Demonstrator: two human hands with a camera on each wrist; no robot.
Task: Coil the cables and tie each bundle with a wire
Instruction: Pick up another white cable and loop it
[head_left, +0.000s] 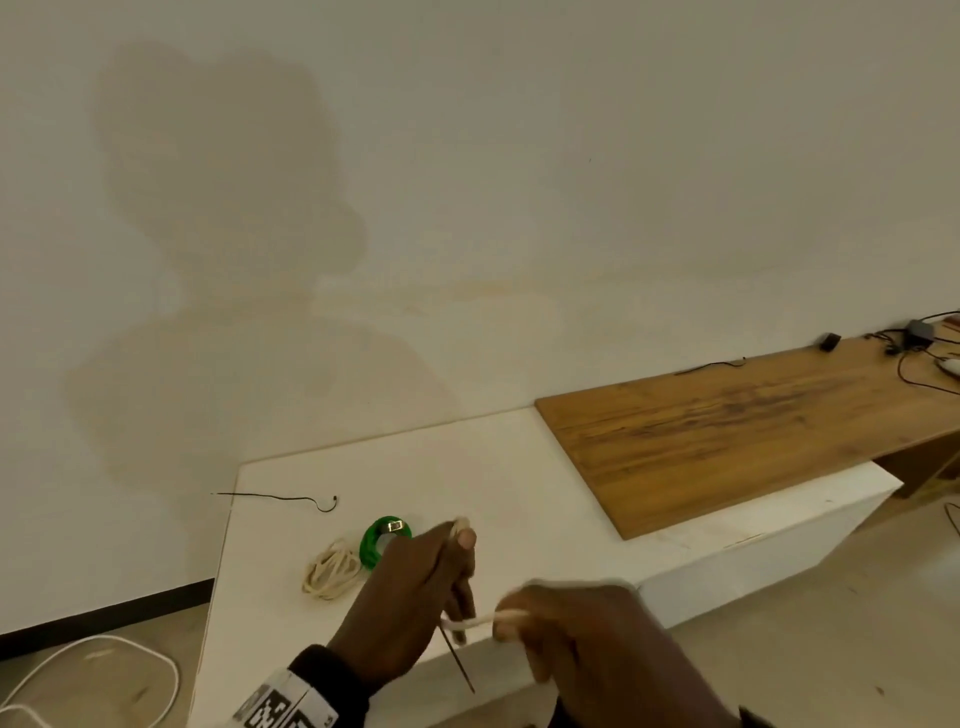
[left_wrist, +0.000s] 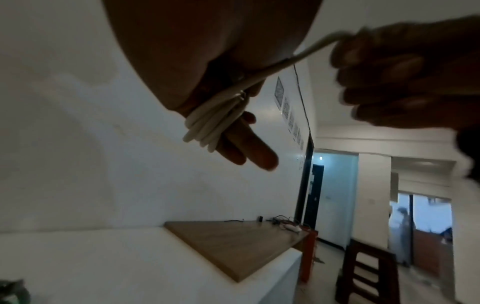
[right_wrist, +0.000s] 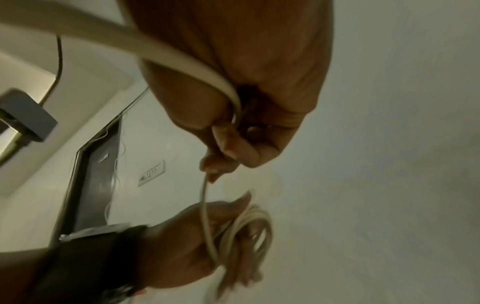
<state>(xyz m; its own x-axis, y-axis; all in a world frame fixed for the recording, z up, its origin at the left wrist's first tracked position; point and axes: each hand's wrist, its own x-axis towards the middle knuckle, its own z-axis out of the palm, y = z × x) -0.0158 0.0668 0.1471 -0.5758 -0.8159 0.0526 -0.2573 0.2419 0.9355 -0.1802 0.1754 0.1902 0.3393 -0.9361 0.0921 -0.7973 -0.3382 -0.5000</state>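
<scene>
L hand (head_left: 410, 597) holds a white cable (left_wrist: 207, 121) looped in several turns round its fingers, above the tabletop's (head_left: 467, 483) near edge. R hand (head_left: 582, 634), at 3 o'clock of it & close, pinches the cable's free run, fingers curled. A thin dark wire (head_left: 457, 660) hangs under L hand. On tabletop at 11 o'clock: cream coiled bundle (head_left: 332, 571) touching green coil (head_left: 382, 540); further back, another black wire (head_left: 280, 500).

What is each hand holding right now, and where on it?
Left hand grips the coiled loops of the white cable; right hand pinches its free run, feeding the coil.
</scene>
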